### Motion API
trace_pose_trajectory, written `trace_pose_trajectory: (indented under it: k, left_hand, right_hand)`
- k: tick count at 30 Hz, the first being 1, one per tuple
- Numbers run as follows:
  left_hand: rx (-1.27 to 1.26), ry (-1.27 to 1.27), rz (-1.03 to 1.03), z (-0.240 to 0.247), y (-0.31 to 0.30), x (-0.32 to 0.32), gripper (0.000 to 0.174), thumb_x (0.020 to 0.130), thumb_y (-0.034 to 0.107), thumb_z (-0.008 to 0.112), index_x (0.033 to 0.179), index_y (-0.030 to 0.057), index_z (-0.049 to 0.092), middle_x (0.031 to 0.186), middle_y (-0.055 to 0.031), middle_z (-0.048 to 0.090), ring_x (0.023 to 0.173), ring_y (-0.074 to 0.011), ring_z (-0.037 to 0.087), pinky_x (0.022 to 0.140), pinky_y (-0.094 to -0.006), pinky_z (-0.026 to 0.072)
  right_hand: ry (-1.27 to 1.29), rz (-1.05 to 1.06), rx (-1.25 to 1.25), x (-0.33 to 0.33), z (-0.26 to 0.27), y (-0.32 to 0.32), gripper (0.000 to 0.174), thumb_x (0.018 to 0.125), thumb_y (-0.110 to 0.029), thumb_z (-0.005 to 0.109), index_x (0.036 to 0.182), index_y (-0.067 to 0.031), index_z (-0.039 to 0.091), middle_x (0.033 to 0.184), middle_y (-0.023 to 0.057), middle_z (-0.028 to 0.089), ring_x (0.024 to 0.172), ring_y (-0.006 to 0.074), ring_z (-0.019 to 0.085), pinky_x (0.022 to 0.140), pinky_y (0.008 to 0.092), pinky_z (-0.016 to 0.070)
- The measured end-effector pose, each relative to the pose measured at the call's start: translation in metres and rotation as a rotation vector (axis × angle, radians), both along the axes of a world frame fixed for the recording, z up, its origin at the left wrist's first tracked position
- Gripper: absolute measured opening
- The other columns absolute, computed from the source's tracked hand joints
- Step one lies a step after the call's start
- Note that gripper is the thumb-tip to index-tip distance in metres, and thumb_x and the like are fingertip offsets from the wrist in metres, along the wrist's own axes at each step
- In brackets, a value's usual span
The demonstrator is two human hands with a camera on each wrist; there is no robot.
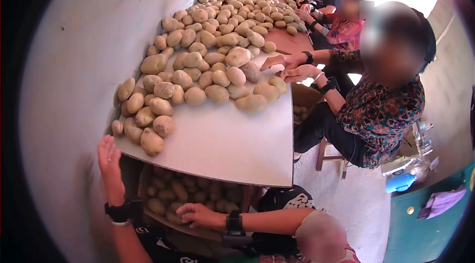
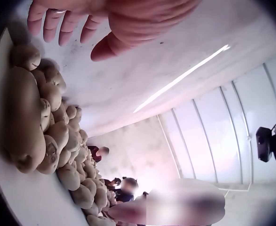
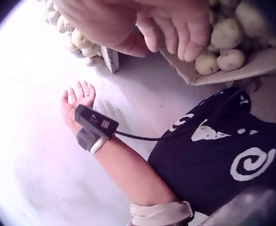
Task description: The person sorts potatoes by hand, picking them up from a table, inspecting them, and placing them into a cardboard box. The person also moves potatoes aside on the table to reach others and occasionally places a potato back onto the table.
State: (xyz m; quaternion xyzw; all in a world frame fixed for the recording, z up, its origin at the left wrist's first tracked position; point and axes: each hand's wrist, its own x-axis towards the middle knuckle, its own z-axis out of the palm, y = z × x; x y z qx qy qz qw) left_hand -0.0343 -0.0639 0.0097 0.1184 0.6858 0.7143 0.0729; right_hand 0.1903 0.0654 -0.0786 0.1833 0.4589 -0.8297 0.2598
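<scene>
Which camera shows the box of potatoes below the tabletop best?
The head view: it shows more of the box. The right wrist view has only one corner, close up; the left wrist view, none of it.

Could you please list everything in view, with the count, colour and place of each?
Potatoes: many, tan, heaped on the table against the wall
Table: one, whitish top
Reddish board: one, beyond the whitish top
Box: one, pale brown, below the table's near edge
Boxed potatoes: many, tan, in that box
Seated person: one, floral shirt, table's right side
Other people: at least four, mixed clothing, farther along
Stool: one, brown, under the seated person
Blue container: one, at right
Green furniture: one, lower right
Purple cloth: one, on the green furniture
Wrist devices: two, black, on the wearer's wrists
Left hand: one, bare, beside the table's near-left corner
Right hand: one, bare, over the box
</scene>
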Motion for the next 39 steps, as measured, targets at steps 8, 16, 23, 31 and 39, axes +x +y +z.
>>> trace_pose_trajectory:
  k: [8,16,23,31,39]
  left_hand:
    - [-0.468,0.351,-0.144,-0.027,0.062,0.006,0.063,0.078,0.009,0.062,0.135,0.0009,0.035,0.138,-0.0186,0.038,0.131,-0.0305,0.034,0.110,-0.0374,0.0242]
    - [-0.918,0.627,-0.134,-0.045,0.088,0.025,0.072,0.073,0.012,0.068,0.135,0.0038,0.033,0.141,-0.0208,0.030,0.135,-0.0374,0.024,0.113,-0.0504,0.0108]
    - [-1.000,0.648,-0.029,-0.025,0.094,0.035,0.069,0.068,0.010,0.067,0.130,0.0054,0.038,0.129,-0.0208,0.039,0.119,-0.0400,0.040,0.102,-0.0490,0.0321]
    - [-0.919,0.535,-0.184,-0.015,0.094,0.061,0.058,0.071,0.025,0.070,0.119,0.0038,0.043,0.110,-0.0208,0.049,0.102,-0.0397,0.050,0.086,-0.0450,0.0445]
    - [-0.474,0.269,-0.370,-0.042,0.100,0.076,0.036,0.094,0.029,0.048,0.115,-0.0001,0.048,0.103,-0.0249,0.057,0.097,-0.0396,0.056,0.083,-0.0411,0.0449]
  right_hand:
    - [0.181,0.100,0.114,0.006,0.007,0.012,0.033,0.087,-0.020,0.056,0.116,-0.0046,0.053,0.103,0.0033,0.056,0.093,0.0103,0.052,0.074,0.0267,0.0481]
    - [0.291,0.013,0.059,0.001,0.033,0.026,0.028,0.087,-0.018,0.055,0.109,-0.0019,0.054,0.094,0.0014,0.057,0.081,0.0086,0.052,0.068,0.0252,0.0465]
    - [0.315,-0.105,-0.019,-0.010,0.045,0.038,0.024,0.086,-0.014,0.055,0.106,-0.0016,0.056,0.089,0.0015,0.057,0.074,0.0083,0.052,0.064,0.0240,0.0453]
    - [0.338,-0.352,0.133,-0.028,0.071,0.089,0.042,0.085,-0.014,0.059,0.124,-0.0039,0.047,0.119,0.0073,0.051,0.101,0.0138,0.054,0.077,0.0258,0.0481]
    - [0.816,-0.228,1.256,-0.031,0.065,0.096,0.057,0.074,-0.010,0.061,0.126,-0.0022,0.041,0.125,0.0235,0.043,0.115,0.0405,0.044,0.098,0.0438,0.0384]
